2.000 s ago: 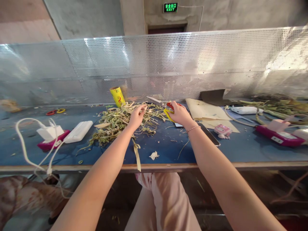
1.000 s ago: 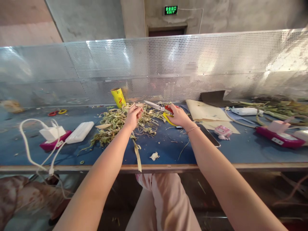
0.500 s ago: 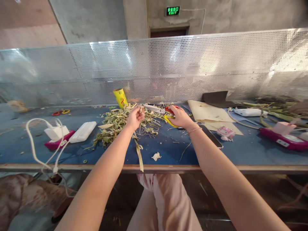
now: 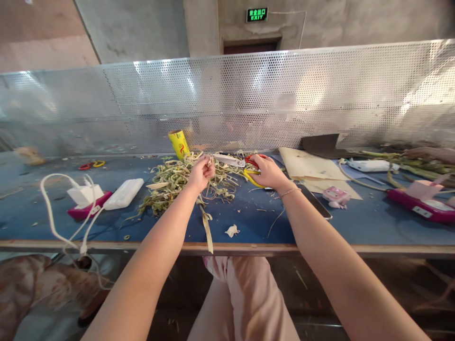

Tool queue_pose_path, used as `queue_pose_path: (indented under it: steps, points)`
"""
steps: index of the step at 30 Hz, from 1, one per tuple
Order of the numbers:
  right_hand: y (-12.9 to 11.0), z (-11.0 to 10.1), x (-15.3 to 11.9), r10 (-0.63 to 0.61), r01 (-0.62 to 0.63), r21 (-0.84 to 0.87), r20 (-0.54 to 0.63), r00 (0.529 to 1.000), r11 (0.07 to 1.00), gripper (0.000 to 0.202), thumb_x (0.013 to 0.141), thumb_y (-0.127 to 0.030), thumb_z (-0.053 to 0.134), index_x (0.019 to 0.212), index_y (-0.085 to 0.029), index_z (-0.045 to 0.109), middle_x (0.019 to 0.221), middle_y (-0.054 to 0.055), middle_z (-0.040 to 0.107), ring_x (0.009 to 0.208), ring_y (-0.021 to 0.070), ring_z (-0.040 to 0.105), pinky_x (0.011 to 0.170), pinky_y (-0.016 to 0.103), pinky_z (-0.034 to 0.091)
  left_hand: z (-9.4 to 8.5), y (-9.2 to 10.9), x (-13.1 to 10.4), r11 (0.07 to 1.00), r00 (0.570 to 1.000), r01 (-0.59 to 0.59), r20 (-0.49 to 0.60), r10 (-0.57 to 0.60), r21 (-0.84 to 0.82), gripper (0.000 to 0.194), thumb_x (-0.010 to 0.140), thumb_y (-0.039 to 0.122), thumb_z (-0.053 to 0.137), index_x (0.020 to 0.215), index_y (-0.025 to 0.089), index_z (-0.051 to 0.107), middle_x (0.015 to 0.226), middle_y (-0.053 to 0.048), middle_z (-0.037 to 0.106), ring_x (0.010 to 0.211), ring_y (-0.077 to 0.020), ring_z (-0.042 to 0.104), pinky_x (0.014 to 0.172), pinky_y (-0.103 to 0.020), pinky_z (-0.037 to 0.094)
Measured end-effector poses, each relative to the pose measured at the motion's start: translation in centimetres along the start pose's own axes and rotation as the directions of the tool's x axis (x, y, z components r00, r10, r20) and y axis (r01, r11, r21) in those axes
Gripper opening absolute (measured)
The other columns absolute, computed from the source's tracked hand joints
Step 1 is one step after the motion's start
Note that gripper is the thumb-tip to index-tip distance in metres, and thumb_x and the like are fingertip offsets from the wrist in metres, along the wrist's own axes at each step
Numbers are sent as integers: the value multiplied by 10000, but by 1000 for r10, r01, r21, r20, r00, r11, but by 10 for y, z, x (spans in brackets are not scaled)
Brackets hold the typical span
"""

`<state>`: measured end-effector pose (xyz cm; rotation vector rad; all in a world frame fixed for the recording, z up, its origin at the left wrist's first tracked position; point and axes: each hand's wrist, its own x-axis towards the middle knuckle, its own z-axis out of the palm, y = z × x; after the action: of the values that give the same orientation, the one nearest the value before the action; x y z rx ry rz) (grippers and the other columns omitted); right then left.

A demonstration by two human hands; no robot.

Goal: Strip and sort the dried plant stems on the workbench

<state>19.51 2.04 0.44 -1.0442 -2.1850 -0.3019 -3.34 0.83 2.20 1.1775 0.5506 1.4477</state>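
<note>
My right hand (image 4: pixel 265 171) is wrapped round the handles, one red and one yellow, of a pair of scissors (image 4: pixel 229 160). The metal blades point left, toward my left hand (image 4: pixel 204 173). The fingers of that hand are pinched together over a heap of dried, pale green plant scraps (image 4: pixel 167 187); what they hold is too small to make out. A yellow cardboard tube (image 4: pixel 178 144) leans behind the heap. A dry leaf strip (image 4: pixel 207 232) reaches the table's front edge.
A white power bank (image 4: pixel 124 194) and a magenta power strip (image 4: pixel 88 207) with cables lie left. Right are a phone (image 4: pixel 314 203), papers (image 4: pixel 302 163), a pink case (image 4: pixel 335 195) and another strip. A person's hand (image 4: pixel 432 154) rests on stems at far right.
My hands and the scissors have hardly moved. The other person's hand at the far right has shifted left over the stems. The whole view has shifted slightly.
</note>
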Motion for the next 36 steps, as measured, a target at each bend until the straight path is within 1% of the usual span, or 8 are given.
queue_pose_path:
  steps: [5,7,11,16,19,23,30,36]
  points:
    - [0,-1,1,-10,10,-17,-16,1000,1000,320,724,-369,505,977,-173,486,835,87,628,829,237,564,809,363,361,-1,-2,0,997,999,43,-23,-41,61,267,701,316,576,618,174,366,477,67,352,346,-14,223,352,-166,135]
    - [1,0,1,-11,11,-21,-26,1000,1000,316,726,-373,508,971,-175,492,834,83,627,825,233,563,806,362,361,-1,-2,0,998,999,43,-12,-43,44,260,712,303,570,626,174,361,478,69,362,344,-13,236,351,-159,146]
    - [1,0,1,-13,11,-29,-42,999,1000,309,727,-370,518,970,-178,505,827,75,631,806,229,566,807,366,361,-2,-2,0,1000,999,27,46,-27,-1,213,728,248,540,634,173,364,471,64,389,338,-20,266,350,-156,151]
    - [1,-1,1,-14,12,-43,-52,999,999,293,734,-362,520,967,-184,519,823,68,637,805,229,571,813,373,362,0,-1,-1,998,998,55,20,-55,-13,212,731,245,536,646,178,354,479,65,409,337,-22,274,355,-155,151]
    - [3,0,1,-17,14,-45,-48,999,999,289,735,-362,524,966,-187,518,850,71,639,823,231,570,824,375,361,2,0,-2,997,997,74,1,-74,-11,225,737,253,535,639,177,348,479,69,401,337,-17,264,359,-154,151]
    - [4,2,1,-19,18,-44,-35,999,999,286,739,-348,520,971,-180,510,864,74,635,833,229,566,828,368,356,3,0,-3,997,997,71,0,-71,-8,225,736,259,540,636,173,358,486,67,407,337,-14,262,357,-154,154]
    - [2,-1,1,7,-8,-40,-5,1000,999,243,761,-327,468,940,-165,501,815,86,611,820,229,548,757,338,350,2,-1,0,998,998,59,13,-59,-2,220,715,267,557,621,164,387,479,63,395,332,-12,244,345,-156,145]
    - [4,0,2,44,-43,-58,20,999,997,176,756,-299,444,874,-171,469,765,75,601,749,214,539,711,319,342,1,0,-1,998,998,63,3,-63,-10,204,730,250,539,623,167,387,492,63,399,337,-14,231,353,-154,139]
